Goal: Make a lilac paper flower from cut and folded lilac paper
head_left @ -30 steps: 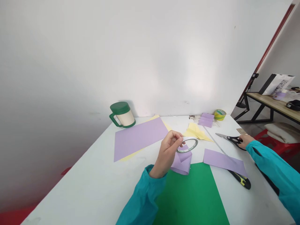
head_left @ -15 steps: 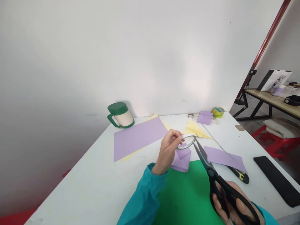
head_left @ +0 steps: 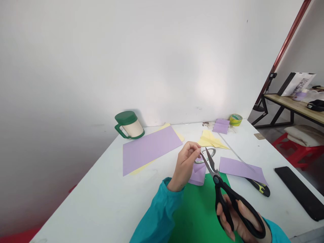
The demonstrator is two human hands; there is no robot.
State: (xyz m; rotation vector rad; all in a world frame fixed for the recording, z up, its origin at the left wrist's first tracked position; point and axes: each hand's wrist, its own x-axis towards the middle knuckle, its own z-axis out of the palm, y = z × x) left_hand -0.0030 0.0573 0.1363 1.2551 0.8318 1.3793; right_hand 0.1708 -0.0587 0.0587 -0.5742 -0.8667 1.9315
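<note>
My left hand point(head_left: 186, 163) pinches a thin roll of white tape point(head_left: 213, 154) above the table. In my right hand point(head_left: 239, 219) are black-handled scissors point(head_left: 217, 180), their blades slightly apart and their tips at the tape beside my left fingertips. Whether the blades touch the tape I cannot tell. Below the roll lies a folded purple paper point(head_left: 198, 177), partly hidden by the scissors and my left hand. It overlaps a green sheet point(head_left: 194, 209) under both hands.
A large purple sheet point(head_left: 149, 148) lies on yellow paper near a green-lidded mug point(head_left: 131, 125). Folded yellow paper point(head_left: 210, 139), a pleated purple piece point(head_left: 221, 126) and yellow-green tape point(head_left: 235, 119) sit at the back. Rightward are a purple strip point(head_left: 241, 169), a utility knife point(head_left: 259, 187) and a black slab point(head_left: 300, 192).
My right hand has picked up the scissors from the table's right side and brought them left to the tape roll. My left hand keeps its pinch on the roll.
</note>
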